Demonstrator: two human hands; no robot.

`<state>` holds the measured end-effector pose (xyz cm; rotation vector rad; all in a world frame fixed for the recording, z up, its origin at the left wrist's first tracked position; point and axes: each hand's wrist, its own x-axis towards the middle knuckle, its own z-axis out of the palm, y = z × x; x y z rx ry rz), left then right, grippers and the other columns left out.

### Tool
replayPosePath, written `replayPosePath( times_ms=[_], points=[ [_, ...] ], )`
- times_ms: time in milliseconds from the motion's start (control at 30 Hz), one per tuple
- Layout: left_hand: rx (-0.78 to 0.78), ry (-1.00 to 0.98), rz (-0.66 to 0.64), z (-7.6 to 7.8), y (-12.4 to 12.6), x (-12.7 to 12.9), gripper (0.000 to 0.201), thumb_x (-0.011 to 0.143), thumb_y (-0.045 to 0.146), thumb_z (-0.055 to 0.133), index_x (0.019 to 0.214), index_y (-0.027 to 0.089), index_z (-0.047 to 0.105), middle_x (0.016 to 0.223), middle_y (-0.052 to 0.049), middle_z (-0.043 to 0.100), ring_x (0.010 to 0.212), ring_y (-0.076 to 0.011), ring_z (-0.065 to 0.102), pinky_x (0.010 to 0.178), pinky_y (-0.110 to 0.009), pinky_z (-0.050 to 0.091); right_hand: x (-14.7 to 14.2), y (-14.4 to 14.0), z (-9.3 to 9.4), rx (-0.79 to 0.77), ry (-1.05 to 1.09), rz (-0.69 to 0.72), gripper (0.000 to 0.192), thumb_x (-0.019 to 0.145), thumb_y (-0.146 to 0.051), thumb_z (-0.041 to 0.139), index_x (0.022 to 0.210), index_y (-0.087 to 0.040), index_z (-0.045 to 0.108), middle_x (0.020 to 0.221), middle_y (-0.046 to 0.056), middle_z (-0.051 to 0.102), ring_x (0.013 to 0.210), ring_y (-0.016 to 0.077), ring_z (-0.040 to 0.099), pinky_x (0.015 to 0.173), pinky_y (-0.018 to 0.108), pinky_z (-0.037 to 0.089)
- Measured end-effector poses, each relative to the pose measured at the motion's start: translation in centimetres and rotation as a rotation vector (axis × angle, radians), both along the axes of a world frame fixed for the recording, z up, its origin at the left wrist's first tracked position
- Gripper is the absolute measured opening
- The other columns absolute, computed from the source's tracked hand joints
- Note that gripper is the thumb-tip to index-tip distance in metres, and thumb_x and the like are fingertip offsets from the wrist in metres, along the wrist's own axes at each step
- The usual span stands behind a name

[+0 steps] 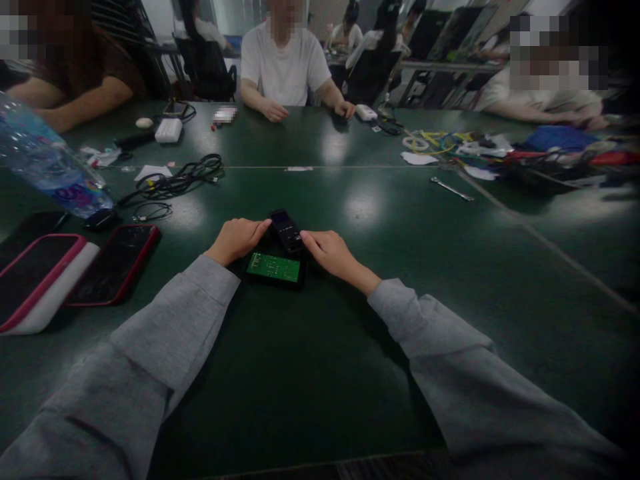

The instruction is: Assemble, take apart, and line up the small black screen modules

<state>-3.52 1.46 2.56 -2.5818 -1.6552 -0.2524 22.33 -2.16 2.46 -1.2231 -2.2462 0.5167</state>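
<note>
A small black remote-like device (285, 231) lies on the dark green table (320, 373), held from both sides. My left hand (236, 240) grips its left edge with fingers curled. My right hand (329, 252) touches its right edge near the lower end. Just in front of the device, between my wrists, a green circuit board (274, 268) sits in a black tray. Both my arms wear grey sleeves.
Two phones, one in a red case (116, 264) and one in a pink case (35, 277), lie at the left beside a plastic water bottle (47, 163). Black cables (175, 180) coil further back. A wrench (451, 189) and coloured wires (530, 157) lie at the right. Other people sit across the table.
</note>
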Motion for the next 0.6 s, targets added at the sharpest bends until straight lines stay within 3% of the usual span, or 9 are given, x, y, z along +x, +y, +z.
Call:
replayPosePath(
  times_ms=[600],
  points=[
    [-0.011,-0.027,0.002,0.15,-0.09,0.04,0.091,0.101,0.064,-0.001,0.092,0.017,0.078,0.084,-0.015,0.076,0.073,-0.024,0.071,0.059,-0.031,0.041,-0.06,-0.09,0.17,-0.007,-0.007,0.006,0.06,0.107,-0.058,0.026,0.085,-0.019,0.067,0.077,0.003,0.065,0.065,0.0147,0.055,0.062,0.028,0.031]
  ],
)
